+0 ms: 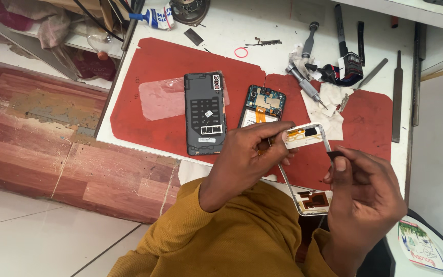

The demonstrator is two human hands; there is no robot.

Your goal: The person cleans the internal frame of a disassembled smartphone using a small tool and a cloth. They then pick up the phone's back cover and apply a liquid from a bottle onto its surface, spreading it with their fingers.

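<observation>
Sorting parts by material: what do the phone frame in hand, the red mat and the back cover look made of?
Phone frame: likely silver metal or metallised plastic, thin, glossy edges. Red mat: seemingly rubber or silicone, matte, flat. Back cover: probably dark grey moulded plastic, ribbed inner face.

1. 1 view only, head-worn, looking steeply down at the white bench (262, 25) with its red mat (155, 66).
2. Close range: left hand (242, 159) and right hand (367, 197) fill the lower frame.
3. Floor (32, 133) visible at left.
</observation>
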